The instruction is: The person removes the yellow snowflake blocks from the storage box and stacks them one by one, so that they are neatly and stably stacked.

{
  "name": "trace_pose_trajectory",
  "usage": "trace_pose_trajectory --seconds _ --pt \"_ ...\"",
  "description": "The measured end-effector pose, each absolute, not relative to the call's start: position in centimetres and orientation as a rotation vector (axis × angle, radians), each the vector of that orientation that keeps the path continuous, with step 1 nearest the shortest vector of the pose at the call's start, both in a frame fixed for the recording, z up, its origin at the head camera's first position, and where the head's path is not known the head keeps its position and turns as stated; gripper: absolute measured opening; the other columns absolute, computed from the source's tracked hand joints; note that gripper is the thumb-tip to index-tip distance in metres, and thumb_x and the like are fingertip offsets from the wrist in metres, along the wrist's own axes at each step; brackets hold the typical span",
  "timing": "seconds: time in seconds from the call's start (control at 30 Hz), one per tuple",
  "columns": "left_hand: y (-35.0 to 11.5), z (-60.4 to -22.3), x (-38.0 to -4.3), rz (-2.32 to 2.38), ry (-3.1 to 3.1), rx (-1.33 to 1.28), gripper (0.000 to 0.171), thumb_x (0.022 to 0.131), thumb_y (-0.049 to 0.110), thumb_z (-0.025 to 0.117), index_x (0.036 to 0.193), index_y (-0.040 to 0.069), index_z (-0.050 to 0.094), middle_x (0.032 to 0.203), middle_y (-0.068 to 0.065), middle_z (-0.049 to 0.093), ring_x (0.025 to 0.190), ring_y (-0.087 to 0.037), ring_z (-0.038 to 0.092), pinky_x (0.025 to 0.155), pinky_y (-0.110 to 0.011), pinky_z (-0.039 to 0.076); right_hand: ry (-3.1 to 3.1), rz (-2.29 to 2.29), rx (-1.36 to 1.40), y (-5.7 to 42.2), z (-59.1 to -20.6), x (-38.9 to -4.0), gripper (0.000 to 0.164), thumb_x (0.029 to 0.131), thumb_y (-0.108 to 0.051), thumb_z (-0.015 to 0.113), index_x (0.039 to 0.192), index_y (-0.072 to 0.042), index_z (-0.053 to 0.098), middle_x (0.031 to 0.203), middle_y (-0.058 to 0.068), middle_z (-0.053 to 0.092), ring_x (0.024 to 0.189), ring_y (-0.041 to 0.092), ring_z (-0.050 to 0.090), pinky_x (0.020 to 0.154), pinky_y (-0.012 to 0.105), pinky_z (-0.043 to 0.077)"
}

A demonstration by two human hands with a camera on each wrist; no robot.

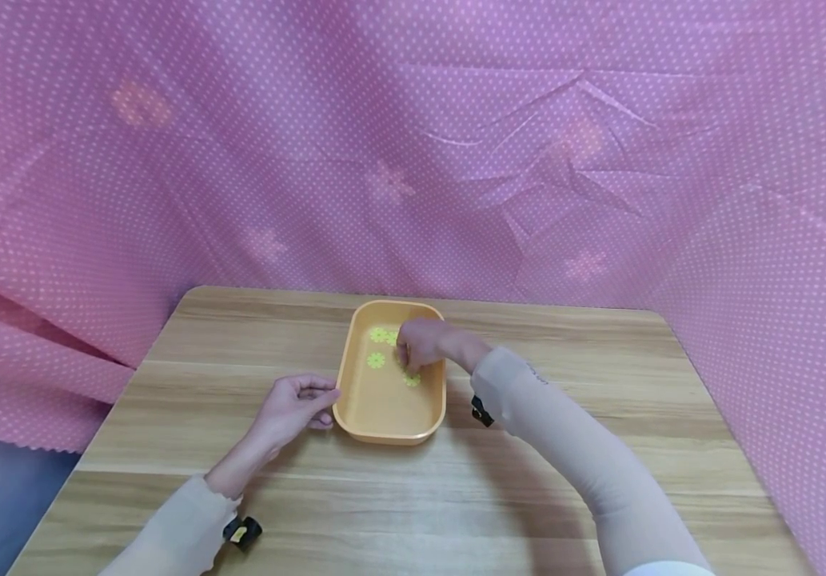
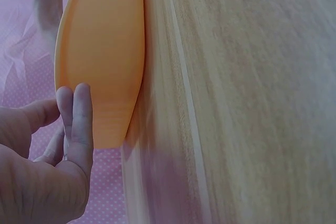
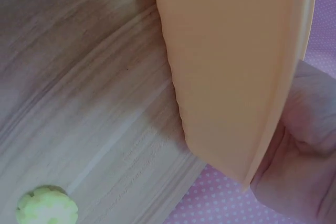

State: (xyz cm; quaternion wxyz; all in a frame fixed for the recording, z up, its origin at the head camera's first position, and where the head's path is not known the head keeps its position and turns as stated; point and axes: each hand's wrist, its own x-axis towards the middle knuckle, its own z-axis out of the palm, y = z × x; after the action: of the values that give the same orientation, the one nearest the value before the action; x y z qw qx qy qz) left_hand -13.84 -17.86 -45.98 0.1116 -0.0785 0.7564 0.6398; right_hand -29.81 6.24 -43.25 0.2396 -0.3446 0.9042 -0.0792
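A: Where does the tray lie?

B: On the wooden table (image 1: 355, 512), ahead of the person. The tray (image 1: 384, 412) has its long axis running away from the body, short ends near and far.

A: Left hand?

B: Outside, at the near part of the tray's left side. The left hand (image 1: 297, 410) has its fingers fairly straight, tips touching the outer wall, thumb at the rim. No firm clasp shows.

A: Right hand?

B: Reaching over the right long side, into the tray's far half. The right hand (image 1: 423, 344) points down with fingers bent. Whether it pinches anything, cannot tell; the right wrist view has the tray wall across the fingertips.

A: And the flowers?

B: Three yellow-green flowers (image 1: 376, 361) on the tray floor, left of the right hand: two close together toward the far end, one a little nearer the body. A fourth flower (image 1: 412, 380) lies just at the right fingertips, on their near side.

A: Any outside?

B: One. A thick flower (image 3: 47, 206) on the wood beside the tray, right wrist view only; perhaps the arm hides it from the head camera.

A: Key relation?

B: My judgement: right hand nearest the fourth flower; left hand a wall away.
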Motion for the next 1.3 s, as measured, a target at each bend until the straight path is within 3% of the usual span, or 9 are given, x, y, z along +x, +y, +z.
trace_pose_trajectory --seconds 0.23,0.47,0.77,1.03,1.3 --pt "-18.0 -46.1 -13.8 1.894 2.208 -0.179 0.032 0.102 0.008 0.068 0.124 -0.015 0.063 0.102 -0.017 0.075 0.068 -0.009 0.07 0.07 -0.024 0.069 2.44 -0.328 -0.983 5.7 -43.5 -29.3 0.009 0.084 -0.011 0.086 0.09 -0.012 0.079 0.081 -0.002 0.075 0.066 0.007 0.063 0.062 0.017 0.053" --pt "-18.1 -46.3 -14.3 1.891 2.215 -0.193 0.031 0.102 0.008 0.067 0.125 -0.014 0.063 0.105 -0.021 0.074 0.069 -0.009 0.07 0.071 -0.024 0.069 2.393 -0.466 -0.93 5.2 -44.1 -29.1 0.007 0.086 -0.008 0.084 0.088 -0.01 0.078 0.074 -0.002 0.072 0.067 0.015 0.07 0.054 0.014 0.052" --pt "-18.0 -46.4 -14.9 1.886 2.227 -0.196 0.03 0.102 0.009 0.068 0.123 -0.013 0.064 0.104 -0.021 0.074 0.069 -0.009 0.07 0.071 -0.024 0.069 2.373 -0.611 -0.831 4.7 -44.7 -29.2 0.003 0.087 -0.006 0.079 0.086 -0.009 0.077 0.076 0.003 0.077 0.067 0.021 0.076 0.063 0.029 0.067" --pt "-18.0 -46.3 -15.1 1.89 2.217 -0.216 0.031 0.102 0.008 0.068 0.123 -0.013 0.064 0.104 -0.02 0.075 0.068 -0.009 0.071 0.071 -0.024 0.069 2.344 -0.714 -0.783 4.7 -44.8 -28.9 0.004 0.09 -0.01 0.08 0.089 -0.006 0.078 0.078 0.005 0.078 0.064 0.017 0.073 0.062 0.029 0.067" --pt "-17.9 -46.2 -15.0 1.904 2.202 -0.208 0.034 0.102 0.008 0.069 0.126 -0.014 0.062 0.104 -0.018 0.075 0.069 -0.01 0.071 0.071 -0.025 0.069 2.292 -0.739 -0.807 4.6 -45.3 -28.7 0.02 0.083 -0.007 0.087 0.1 -0.005 0.078 0.079 0.004 0.077 0.06 0.01 0.066 0.062 0.028 0.066"
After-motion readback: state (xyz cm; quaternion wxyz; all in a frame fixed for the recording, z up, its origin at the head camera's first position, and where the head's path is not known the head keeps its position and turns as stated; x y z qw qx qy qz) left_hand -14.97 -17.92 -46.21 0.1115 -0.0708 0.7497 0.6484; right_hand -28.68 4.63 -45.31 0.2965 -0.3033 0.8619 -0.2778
